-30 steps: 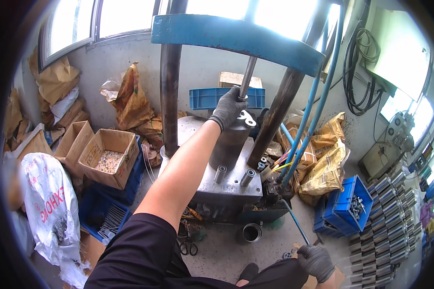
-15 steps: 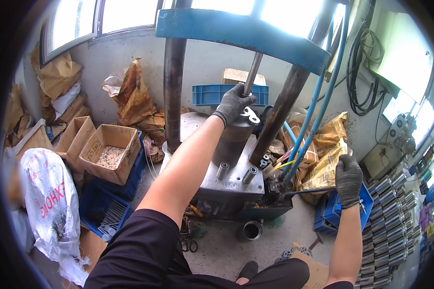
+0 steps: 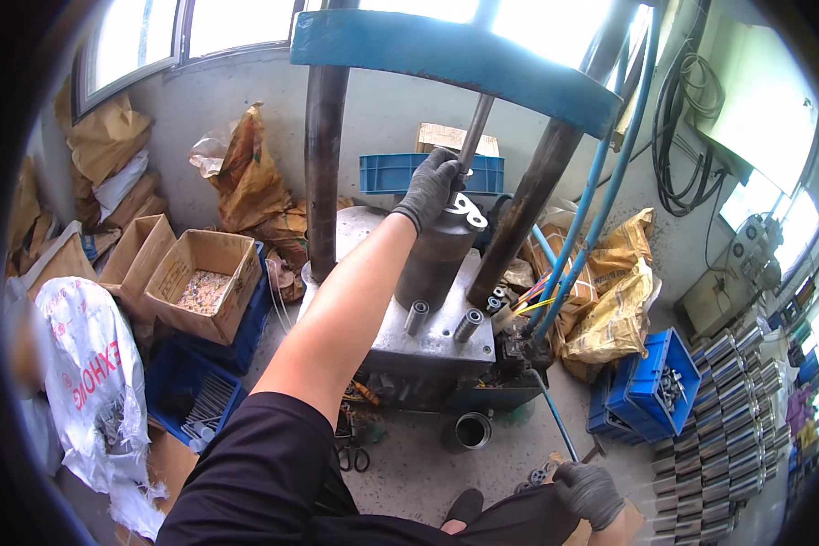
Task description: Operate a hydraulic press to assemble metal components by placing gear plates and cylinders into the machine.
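Note:
My left hand (image 3: 429, 189), in a dark grey glove, is closed around the lower end of a steel rod (image 3: 479, 127) that comes down from the press's blue crossbeam (image 3: 455, 50). Just beneath it, a dark metal cylinder (image 3: 432, 259) stands upright on the press's metal table (image 3: 387, 341). A white metal bracket with holes (image 3: 467, 212) sits at the cylinder's top. At the lower right, my gloved right hand (image 3: 589, 494) is wrapped round the end of a long blue lever (image 3: 556, 414), which slopes down from the press's right side. My left fingertips are partly hidden.
Blue bins of metal parts (image 3: 669, 387) stand to the right, beside stacked shiny metal tubes (image 3: 723, 437). At left are a cardboard box of small pieces (image 3: 200, 282), a blue crate of rods (image 3: 187, 396) and a white sack (image 3: 91, 364). Dark posts (image 3: 326, 173) flank the cylinder.
My right hand has swung down and toward me with the lever, from beside the blue bins to near my knee. My left hand stays at the rod, slightly lower on it.

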Motion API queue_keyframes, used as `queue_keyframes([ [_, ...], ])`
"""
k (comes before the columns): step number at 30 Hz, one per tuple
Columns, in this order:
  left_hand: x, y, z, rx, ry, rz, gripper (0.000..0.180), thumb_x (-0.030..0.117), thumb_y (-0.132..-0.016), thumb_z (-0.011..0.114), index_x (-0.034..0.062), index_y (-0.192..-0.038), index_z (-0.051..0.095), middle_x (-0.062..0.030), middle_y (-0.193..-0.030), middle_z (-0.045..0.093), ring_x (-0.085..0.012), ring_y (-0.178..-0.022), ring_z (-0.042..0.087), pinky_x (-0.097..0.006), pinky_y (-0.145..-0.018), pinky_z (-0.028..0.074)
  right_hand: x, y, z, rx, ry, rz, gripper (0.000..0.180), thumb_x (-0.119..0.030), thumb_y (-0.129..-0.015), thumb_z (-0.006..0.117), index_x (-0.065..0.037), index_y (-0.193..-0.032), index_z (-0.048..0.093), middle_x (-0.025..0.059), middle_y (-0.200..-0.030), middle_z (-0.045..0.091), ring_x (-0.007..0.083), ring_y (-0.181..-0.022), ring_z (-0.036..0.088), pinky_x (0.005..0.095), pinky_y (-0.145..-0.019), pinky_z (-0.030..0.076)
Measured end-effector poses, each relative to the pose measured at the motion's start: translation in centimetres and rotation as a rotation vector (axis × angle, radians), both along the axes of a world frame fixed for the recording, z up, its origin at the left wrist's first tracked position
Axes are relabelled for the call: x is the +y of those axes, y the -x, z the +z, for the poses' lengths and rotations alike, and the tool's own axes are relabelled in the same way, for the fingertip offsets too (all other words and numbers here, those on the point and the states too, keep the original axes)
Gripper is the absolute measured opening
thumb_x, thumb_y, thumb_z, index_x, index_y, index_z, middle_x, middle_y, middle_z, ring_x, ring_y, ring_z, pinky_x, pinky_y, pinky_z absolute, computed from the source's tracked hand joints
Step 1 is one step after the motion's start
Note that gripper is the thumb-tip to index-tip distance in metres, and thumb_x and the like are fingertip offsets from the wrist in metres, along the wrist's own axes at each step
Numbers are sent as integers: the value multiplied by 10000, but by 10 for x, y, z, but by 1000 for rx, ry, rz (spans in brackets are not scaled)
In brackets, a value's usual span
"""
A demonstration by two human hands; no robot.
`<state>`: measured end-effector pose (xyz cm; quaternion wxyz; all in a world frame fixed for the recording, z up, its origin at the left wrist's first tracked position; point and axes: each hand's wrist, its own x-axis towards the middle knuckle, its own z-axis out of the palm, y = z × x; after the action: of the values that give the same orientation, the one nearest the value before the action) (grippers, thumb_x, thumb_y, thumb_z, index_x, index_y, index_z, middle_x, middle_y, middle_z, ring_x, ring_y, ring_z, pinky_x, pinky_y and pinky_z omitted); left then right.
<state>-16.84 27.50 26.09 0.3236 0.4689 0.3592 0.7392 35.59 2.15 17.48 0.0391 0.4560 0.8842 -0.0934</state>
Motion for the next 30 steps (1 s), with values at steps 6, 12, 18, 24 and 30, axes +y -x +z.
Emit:
queue_keyframes([
  [6, -1, -1, 1, 25, 30, -30, 198, 172, -1041, 552, 57, -1147, 674, -48, -920, 679, -126, -780, 639, -297, -689, 543, 16, 8, 35, 63, -15, -60, 284, -277, -895, 660, -103, -1086, 778, 171, -939, 763, 381, -900, 736, 474, -803, 587],
  [12, 4, 2, -3, 8, 47, -46, 273, 213, -1041, 550, 50, -1217, 680, -73, -991, 703, -153, -829, 682, -303, -726, 570, 21, 10, 41, 180, -104, -72, 302, -285, -902, 661, -102, -1110, 783, 169, -944, 764, 378, -880, 741, 473, -811, 588],
  [18, 16, 9, -9, 44, 39, -70, 289, 209, -1022, 546, 52, -1225, 680, -67, -1049, 697, -148, -867, 680, -299, -774, 561, 5, 5, 15, -112, 41, -38, 257, -318, -911, 655, -105, -949, 795, 192, -855, 749, 388, -871, 737, 503, -807, 585],
  [24, 18, 10, -11, 76, 57, -37, 277, 183, -1004, 541, 56, -1203, 686, -50, -1012, 700, -145, -867, 676, -296, -771, 559, 5, 7, 15, -138, 15, -71, 264, -326, -925, 639, -100, -894, 771, 198, -849, 744, 384, -876, 738, 517, -793, 581],
  [30, 15, 9, -9, 48, 51, -56, 190, 103, -943, 593, 53, -1101, 685, -21, -940, 690, -102, -776, 626, -243, -717, 526, 18, 6, 39, -51, 63, -92, 289, -308, -925, 635, -98, -1054, 785, 197, -935, 759, 388, -937, 737, 485, -856, 585],
])
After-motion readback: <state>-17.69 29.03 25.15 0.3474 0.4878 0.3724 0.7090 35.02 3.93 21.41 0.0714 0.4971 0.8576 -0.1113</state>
